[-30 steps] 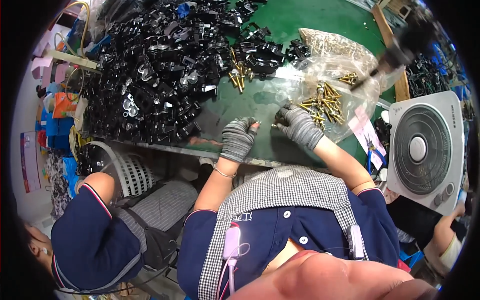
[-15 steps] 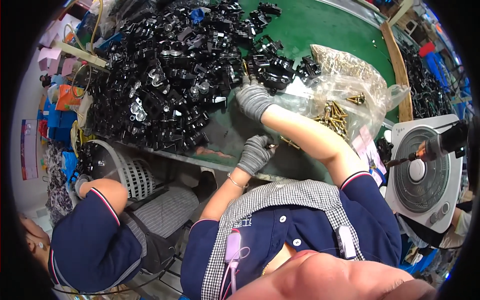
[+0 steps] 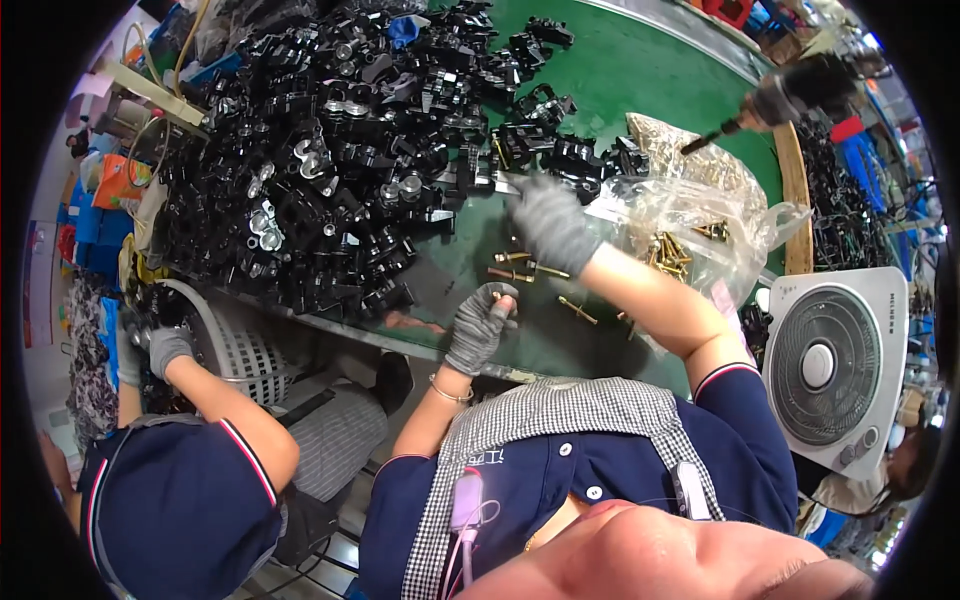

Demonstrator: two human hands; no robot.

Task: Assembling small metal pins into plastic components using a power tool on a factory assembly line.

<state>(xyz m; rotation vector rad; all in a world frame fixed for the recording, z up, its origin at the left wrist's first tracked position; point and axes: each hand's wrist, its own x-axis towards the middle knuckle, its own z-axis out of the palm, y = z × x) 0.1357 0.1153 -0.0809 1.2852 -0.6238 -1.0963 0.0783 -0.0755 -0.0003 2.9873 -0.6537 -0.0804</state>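
Centre, nearest: left hand (image 3: 476, 332) in grey striped knit, curled, pinching a small brassy piece (image 3: 497, 295) | Centre: loose gold-coloured metal bolts (image 3: 578, 311) on the green tabletop (image 3: 625, 55) | Just above: grey-gloved right hand (image 3: 556, 222), apart from the left, blurred; its grip I cannot tell | Upper left: heaped glossy black parts (image 3: 340, 150)

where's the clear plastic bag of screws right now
In the head view, the plastic bag lies at right on the green table, between the right hand and the wooden strip.
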